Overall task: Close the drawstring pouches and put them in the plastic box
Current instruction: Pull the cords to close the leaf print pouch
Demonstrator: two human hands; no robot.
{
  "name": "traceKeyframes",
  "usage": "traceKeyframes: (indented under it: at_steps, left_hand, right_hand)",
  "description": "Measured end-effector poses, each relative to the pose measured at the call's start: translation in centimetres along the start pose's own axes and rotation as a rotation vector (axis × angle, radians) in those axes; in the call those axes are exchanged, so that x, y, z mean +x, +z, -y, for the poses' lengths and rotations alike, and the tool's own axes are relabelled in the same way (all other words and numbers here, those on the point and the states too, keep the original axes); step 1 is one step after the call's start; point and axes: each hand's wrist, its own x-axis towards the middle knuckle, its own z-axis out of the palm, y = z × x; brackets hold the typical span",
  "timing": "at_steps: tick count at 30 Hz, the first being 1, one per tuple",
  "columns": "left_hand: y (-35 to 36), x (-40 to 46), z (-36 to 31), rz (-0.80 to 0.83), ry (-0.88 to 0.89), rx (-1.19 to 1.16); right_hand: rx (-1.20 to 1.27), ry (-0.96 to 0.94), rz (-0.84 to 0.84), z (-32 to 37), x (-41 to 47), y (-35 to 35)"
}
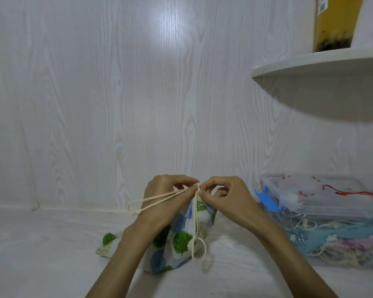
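Left hand point(166, 196) and right hand point(222, 194) pinch cream cords point(195, 222) atop leaf-print fabric pouch point(177, 244); uneven pull may jam cords, leaving mouth open

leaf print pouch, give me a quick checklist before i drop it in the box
1. Mouth of the leaf-print fabric pouch gathered: ok.
2. Cream drawstring cords tied off: cannot tell; left hand and right hand both pinch them at the mouth.
3. Cord loops clear of the wrists: not ok, one loop lies across the left wrist.
4. Clear plastic box with blue latches open: cannot tell; a clear lid or tray sits on top.
5. Room in the box: cannot tell; pouches already fill it.
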Motion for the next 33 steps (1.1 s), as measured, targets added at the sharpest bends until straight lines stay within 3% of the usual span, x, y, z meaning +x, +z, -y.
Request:
traceKeyframes:
  at_steps: [3,7,13,16,18,22,26,28,31,33]
  left_hand:
    - [0.0,-0.1,0.7,-0.056,0.196,0.170]
    - [-0.1,0.0,0.9,-0.176,0.358,0.177]
    - [0.0,-0.1,1.0,-0.261,0.378,0.213]
    - [0.1,0.2,1.5,-0.143,0.356,0.213]
    - [0.0,0.3,1.7,-0.047,0.299,0.205]
    - [-0.6,0.5,1.5,-0.141,0.249,0.236]
    - [-1.1,0.2,1.5,-0.168,0.216,0.322]
    - [-0.7,0.0,1.7,-0.130,0.164,0.320]
    - [-0.1,0.0,2.1,-0.027,0.087,0.235]
    - [0.0,0.1,1.9,-0.007,0.063,0.145]
  right_hand:
    - [0.058,0.106,0.077,-0.1,0.1,-0.3]
    - [0.231,0.299,0.097,-0.3,0.1,-0.3]
    - [0.403,0.381,0.095,-0.6,0.2,0.0]
    - [0.384,0.375,-0.021,-0.8,0.4,-0.1]
    - [0.216,0.226,-0.166,-1.0,0.4,-0.2]
    - [-0.650,-0.384,-0.386,-1.8,0.7,-0.5]
    - [-0.805,-0.413,-0.429,-3.7,0.6,-1.0]
    - [-0.600,-0.221,-0.322,-3.2,0.4,-0.7]
    - [0.170,0.141,0.008,-0.7,0.6,-1.5]
    - [0.628,0.271,0.117,0.1,0.8,-1.4]
